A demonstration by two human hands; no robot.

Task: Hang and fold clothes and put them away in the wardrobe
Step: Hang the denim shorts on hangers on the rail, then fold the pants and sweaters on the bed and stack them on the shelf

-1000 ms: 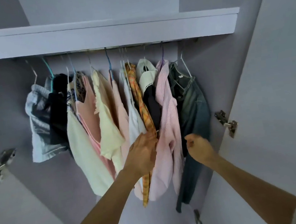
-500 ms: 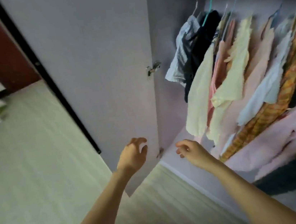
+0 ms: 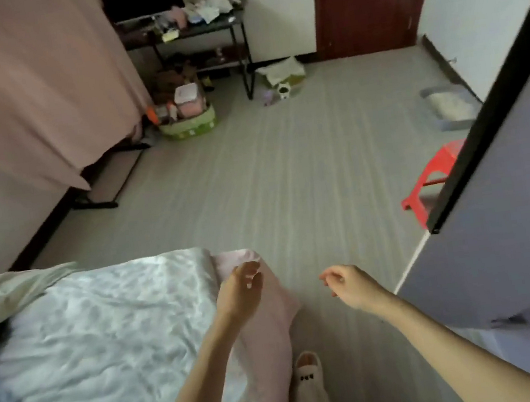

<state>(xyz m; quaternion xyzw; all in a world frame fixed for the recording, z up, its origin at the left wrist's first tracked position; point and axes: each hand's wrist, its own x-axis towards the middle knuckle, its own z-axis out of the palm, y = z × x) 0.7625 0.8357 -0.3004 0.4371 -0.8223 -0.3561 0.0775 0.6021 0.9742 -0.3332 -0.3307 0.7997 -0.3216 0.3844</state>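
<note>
Left hand (image 3: pixel 240 293) at 7 o'clock over bed (image 3: pixel 90 342), right hand (image 3: pixel 349 286) at 5 o'clock: fingers loosely curled, both empty.

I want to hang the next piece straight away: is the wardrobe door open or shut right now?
Open: the wardrobe door stands swung out into the room at the right, its dark edge facing the floor.

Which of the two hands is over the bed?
The left hand: it hangs with loose fingers over the bed's pink corner. The right hand is above bare floor, nearer the wardrobe door.
</note>
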